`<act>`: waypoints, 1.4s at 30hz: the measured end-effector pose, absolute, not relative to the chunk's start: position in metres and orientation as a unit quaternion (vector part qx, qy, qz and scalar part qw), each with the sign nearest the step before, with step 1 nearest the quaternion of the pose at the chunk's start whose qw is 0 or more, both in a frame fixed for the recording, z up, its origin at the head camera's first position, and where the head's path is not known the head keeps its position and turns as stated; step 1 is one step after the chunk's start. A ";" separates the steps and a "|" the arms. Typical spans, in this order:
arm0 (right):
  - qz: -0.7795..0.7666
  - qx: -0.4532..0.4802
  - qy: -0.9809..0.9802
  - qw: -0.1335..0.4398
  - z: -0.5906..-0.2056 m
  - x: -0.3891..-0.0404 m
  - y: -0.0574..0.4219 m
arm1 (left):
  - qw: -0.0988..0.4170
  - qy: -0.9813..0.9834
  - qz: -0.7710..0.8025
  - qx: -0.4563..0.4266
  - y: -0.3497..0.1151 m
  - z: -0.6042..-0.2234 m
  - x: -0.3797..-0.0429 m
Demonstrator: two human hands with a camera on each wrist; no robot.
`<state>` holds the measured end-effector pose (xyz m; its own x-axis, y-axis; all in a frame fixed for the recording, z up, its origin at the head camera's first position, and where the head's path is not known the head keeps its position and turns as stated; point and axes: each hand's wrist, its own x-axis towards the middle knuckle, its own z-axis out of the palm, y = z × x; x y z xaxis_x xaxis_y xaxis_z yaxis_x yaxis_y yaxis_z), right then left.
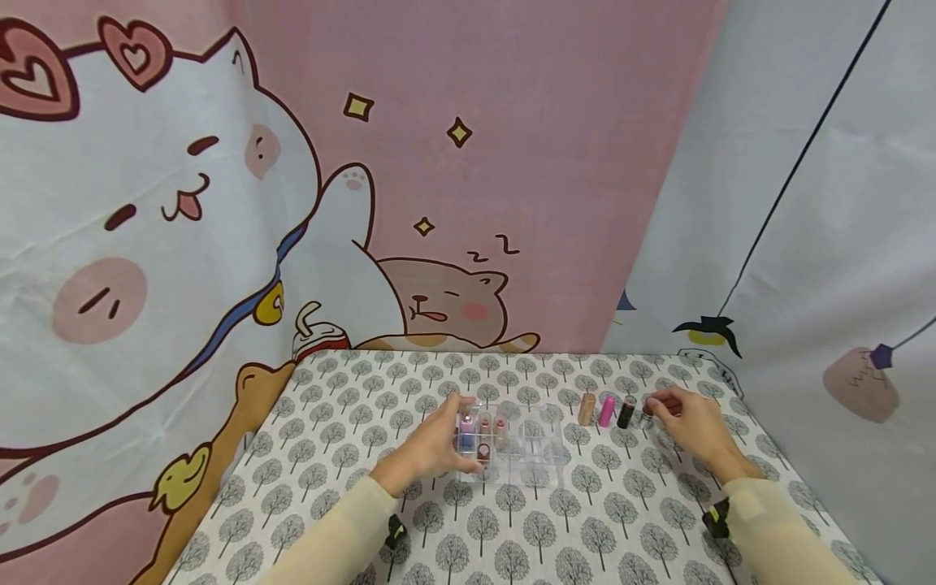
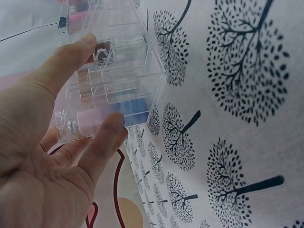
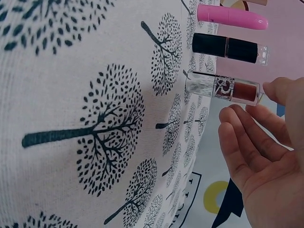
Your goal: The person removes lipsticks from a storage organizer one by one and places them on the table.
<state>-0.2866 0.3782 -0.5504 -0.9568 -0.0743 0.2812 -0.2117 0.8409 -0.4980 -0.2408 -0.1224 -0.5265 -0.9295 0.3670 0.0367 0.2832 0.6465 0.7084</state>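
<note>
My left hand [image 1: 437, 443] grips the left end of a clear plastic lipstick organizer [image 1: 539, 474], thumb on the near wall and fingers on the far one. Several lipsticks fill its left compartments, among them a lilac and blue tube [image 2: 97, 121]. Off to the right, my right hand [image 1: 691, 424] pinches the top of a clear lipstick tube [image 3: 245, 91] with a brownish-red upper part. This tube stands upright on the cloth, at the right end of a row. Beside it stand a black lipstick [image 3: 225, 47], a pink lipstick [image 3: 232, 17] and a tan lipstick [image 1: 587, 409].
A white tablecloth [image 1: 512, 532] printed with grey trees covers the table. Behind it hangs a pink cartoon backdrop [image 1: 556, 162], and a pale curtain [image 1: 819, 268] runs along the right side.
</note>
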 end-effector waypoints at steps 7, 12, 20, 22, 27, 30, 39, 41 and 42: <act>0.275 0.071 -0.950 0.128 -0.550 -0.285 0.377 | 0.056 0.906 0.378 0.179 -0.123 -0.526 -0.241; 0.276 0.069 -0.950 0.132 -0.549 -0.284 0.376 | 0.054 0.908 0.374 0.179 -0.123 -0.526 -0.241; 0.279 0.058 -0.947 0.145 -0.547 -0.282 0.375 | 0.052 0.910 0.371 0.180 -0.122 -0.527 -0.242; 0.278 0.057 -0.946 0.158 -0.546 -0.281 0.374 | 0.052 0.909 0.372 0.181 -0.123 -0.527 -0.242; 0.278 0.063 -0.938 0.196 -0.545 -0.277 0.371 | 0.052 0.908 0.374 0.182 -0.123 -0.527 -0.242; 0.279 0.064 -0.934 0.213 -0.543 -0.275 0.368 | 0.053 0.909 0.373 0.180 -0.123 -0.528 -0.242; 0.278 0.082 -0.927 0.239 -0.535 -0.270 0.362 | 0.057 0.906 0.381 0.178 -0.123 -0.526 -0.241; 0.279 0.085 -0.926 0.238 -0.532 -0.268 0.360 | 0.057 0.906 0.380 0.178 -0.123 -0.526 -0.241; 0.279 0.087 -0.926 0.239 -0.531 -0.267 0.359 | 0.057 0.906 0.380 0.178 -0.123 -0.526 -0.241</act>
